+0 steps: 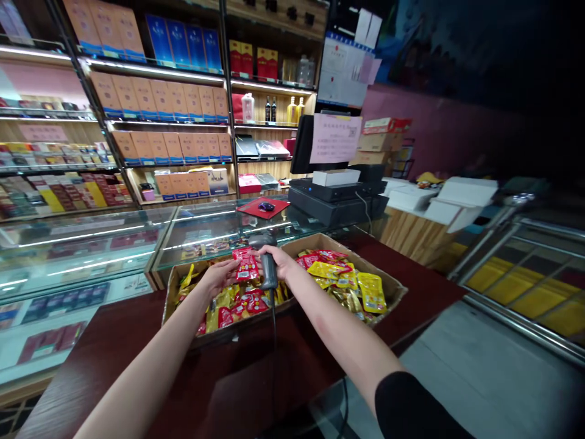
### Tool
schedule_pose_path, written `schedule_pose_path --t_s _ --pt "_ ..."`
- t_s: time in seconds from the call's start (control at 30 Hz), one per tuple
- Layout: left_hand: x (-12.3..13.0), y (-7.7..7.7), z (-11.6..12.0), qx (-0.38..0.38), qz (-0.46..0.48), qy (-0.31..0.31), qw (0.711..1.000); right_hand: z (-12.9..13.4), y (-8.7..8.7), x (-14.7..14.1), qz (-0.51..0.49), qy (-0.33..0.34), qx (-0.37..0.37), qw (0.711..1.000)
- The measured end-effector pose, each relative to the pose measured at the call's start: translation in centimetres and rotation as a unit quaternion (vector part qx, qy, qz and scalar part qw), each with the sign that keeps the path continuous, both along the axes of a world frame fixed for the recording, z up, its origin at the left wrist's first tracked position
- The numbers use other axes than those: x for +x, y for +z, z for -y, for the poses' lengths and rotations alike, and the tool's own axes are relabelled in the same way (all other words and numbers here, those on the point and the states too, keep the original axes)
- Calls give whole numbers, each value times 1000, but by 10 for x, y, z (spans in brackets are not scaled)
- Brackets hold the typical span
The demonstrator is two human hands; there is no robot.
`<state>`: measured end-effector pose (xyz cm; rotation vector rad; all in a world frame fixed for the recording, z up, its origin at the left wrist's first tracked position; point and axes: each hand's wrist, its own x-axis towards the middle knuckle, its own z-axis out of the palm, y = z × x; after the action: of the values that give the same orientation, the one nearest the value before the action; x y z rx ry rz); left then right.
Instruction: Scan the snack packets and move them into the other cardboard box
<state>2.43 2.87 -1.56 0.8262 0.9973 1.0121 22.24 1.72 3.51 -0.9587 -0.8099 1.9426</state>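
My left hand (219, 277) pinches the edge of a red snack packet (245, 264) and holds it up over an open cardboard box (172, 291). Wrapped round the handle of a dark grey barcode scanner (269, 271) is my right hand (278, 261), just to the right of the packet. A cable hangs from the scanner's handle. Beneath both hands the box is filled with red and yellow packets. To the right, a second cardboard box (397, 291) holds more of them, among them a yellow packet (372, 292) lying on top.
Both boxes rest on a dark red counter (315, 353). Behind them are a glass display case (205, 228), a mouse (265, 207) on a red mat (249, 210), and a monitor (302, 146) above a black cash drawer (320, 207). Metal railings (525, 292) stand at the right.
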Motion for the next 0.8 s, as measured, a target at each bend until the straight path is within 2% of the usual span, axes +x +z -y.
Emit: schedule_pose_path --t_s 0.13,0.3,0.43,0.57,0.67,0.73,0.8 --pt "37 21 -11 -17 -27 -19 999 -2 7 39 -35 8 -26 999" --pt "121 45 -35 -26 -36 -70 997 4 34 112 -28 -71 -14 997" --pt "196 54 -45 -34 -33 -110 993 19 48 171 -42 -135 7 990" --pt "250 55 -43 -49 -44 -171 983 35 45 216 -11 -238 8 971" --pt "259 53 -42 -55 -75 -190 977 42 36 235 34 -315 -1 948" --pt "248 52 -45 -53 -80 -184 978 41 32 238 53 -329 -3 943" --pt "225 54 -50 -49 -85 -169 981 37 30 232 51 -315 4 948"
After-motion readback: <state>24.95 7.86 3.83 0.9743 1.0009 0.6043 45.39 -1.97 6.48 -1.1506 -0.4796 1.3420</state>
